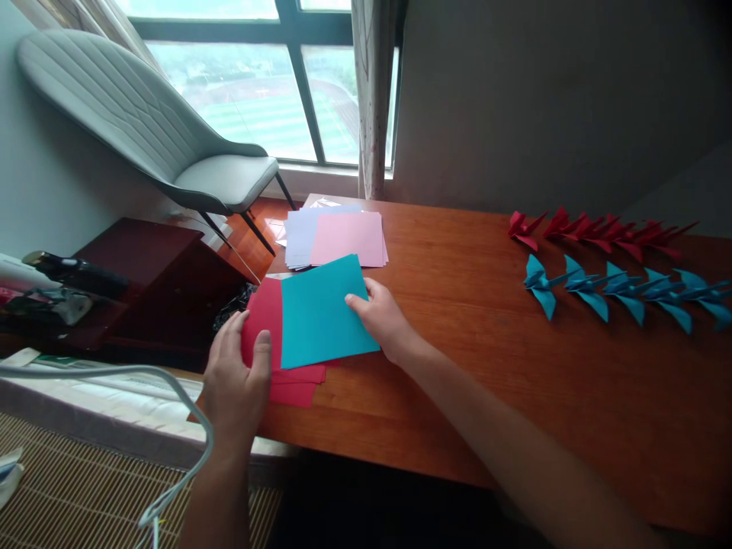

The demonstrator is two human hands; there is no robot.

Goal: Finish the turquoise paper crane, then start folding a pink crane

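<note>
My right hand point(386, 316) grips the right edge of teal-blue paper point(325, 313), thumb on top and fingers underneath. I cannot tell whether it is one sheet or more. Beneath and to its left lie red sheets of paper point(300, 389), unevenly stacked at the table's near left corner and partly covered by the blue. At the left edge of the red paper is my left hand point(237, 374), its fingers stretched out and its thumb apart from them. Just beyond the blue paper lies a stack of pink and pale lilac sheets point(348, 236).
Red folded paper cranes point(618, 232) stand in a row at the table's far right, with blue paper cranes point(629, 290) in front. A grey chair point(229, 179) is by the window. A pale cable point(188, 400) loops left of the wooden table point(451, 366).
</note>
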